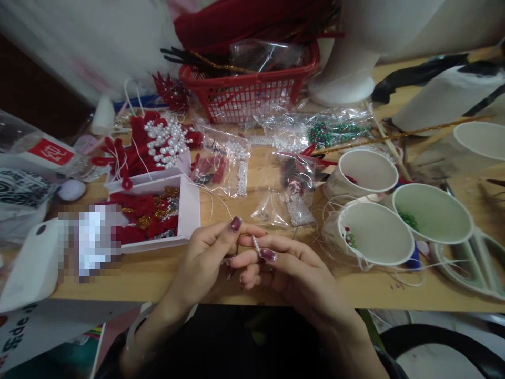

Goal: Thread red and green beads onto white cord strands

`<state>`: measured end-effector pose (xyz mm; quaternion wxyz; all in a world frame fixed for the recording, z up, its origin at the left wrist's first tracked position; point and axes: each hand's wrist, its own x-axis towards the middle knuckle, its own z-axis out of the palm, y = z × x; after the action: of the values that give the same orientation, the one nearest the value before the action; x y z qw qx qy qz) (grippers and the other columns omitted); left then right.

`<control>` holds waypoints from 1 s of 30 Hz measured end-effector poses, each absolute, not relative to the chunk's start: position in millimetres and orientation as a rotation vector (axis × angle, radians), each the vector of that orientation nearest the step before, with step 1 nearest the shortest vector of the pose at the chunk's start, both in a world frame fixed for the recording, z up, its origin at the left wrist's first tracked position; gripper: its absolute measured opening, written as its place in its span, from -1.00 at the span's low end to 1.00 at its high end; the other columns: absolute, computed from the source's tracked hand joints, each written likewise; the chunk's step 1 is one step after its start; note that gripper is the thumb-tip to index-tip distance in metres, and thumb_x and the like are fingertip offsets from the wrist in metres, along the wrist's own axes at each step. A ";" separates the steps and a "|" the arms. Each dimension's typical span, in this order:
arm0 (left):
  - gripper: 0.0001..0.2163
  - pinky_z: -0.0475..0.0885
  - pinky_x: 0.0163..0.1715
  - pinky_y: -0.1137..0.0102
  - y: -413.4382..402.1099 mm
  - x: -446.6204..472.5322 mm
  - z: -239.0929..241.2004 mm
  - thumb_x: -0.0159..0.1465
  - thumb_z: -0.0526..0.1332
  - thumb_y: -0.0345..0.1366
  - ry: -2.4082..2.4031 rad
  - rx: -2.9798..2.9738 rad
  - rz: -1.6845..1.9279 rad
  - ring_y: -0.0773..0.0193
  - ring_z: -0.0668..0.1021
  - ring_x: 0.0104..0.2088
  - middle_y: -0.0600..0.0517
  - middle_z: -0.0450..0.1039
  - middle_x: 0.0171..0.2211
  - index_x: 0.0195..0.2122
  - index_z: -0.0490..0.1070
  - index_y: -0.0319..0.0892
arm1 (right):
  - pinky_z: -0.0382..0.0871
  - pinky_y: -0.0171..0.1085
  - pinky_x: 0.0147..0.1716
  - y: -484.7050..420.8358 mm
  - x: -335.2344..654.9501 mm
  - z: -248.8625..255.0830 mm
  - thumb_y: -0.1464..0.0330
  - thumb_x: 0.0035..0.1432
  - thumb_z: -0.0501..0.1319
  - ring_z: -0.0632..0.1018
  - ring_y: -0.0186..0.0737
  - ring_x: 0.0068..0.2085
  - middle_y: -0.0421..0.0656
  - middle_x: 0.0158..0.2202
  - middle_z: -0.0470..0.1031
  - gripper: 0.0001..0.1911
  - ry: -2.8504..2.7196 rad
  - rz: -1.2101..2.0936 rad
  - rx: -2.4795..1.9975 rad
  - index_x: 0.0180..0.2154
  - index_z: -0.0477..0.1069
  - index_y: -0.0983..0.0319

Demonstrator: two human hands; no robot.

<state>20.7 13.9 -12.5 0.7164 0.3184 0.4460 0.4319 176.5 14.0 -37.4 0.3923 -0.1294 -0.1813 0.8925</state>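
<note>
My left hand [209,252] and my right hand [284,263] meet above the near edge of the wooden table [244,173], fingertips touching. Between the pinched thumbs and forefingers runs a short strand of small white beads [256,245] on a thin white thread [221,202] that trails up toward the left. Both hands have dark red nails and curled fingers. Just left of my left hand stands a white box [189,210] with red and gold ornaments.
Several white paper cups [374,231] with beads stand at the right. Clear plastic bags [292,205] of beads lie mid-table. A red basket [252,89] sits at the back, a red pearl ornament [158,142] at the left, a white foam head base [343,79] behind.
</note>
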 end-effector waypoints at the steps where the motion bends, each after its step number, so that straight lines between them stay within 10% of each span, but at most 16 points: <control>1: -0.66 0.41 -0.64 0.50 13.7 20.6 -12.3 0.31 0.23 -0.05 0.986 0.707 0.956 0.39 0.45 -0.67 0.16 0.24 -0.70 -0.23 0.58 -0.27 | 0.53 -0.40 -0.12 13.8 176.9 -37.9 0.47 0.30 0.19 0.68 -0.39 -0.25 -0.08 -0.18 0.69 -0.77 -0.465 2.264 -0.323 -0.10 0.60 0.27; 30: -0.63 0.35 -0.64 0.50 12.9 19.3 -13.1 0.31 0.22 -0.02 1.082 0.847 0.967 0.44 0.37 -0.69 0.11 0.32 -0.68 -0.23 0.60 -0.27 | 0.53 -0.43 -0.15 14.7 174.9 -41.6 0.42 0.30 0.24 0.68 -0.41 -0.26 -0.11 -0.22 0.70 -0.83 -0.490 2.235 -0.320 -0.13 0.60 0.28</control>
<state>19.3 12.9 -13.1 0.6674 0.3756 0.4794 0.4286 174.9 14.7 -41.6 0.4039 -0.1266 -0.1940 0.8850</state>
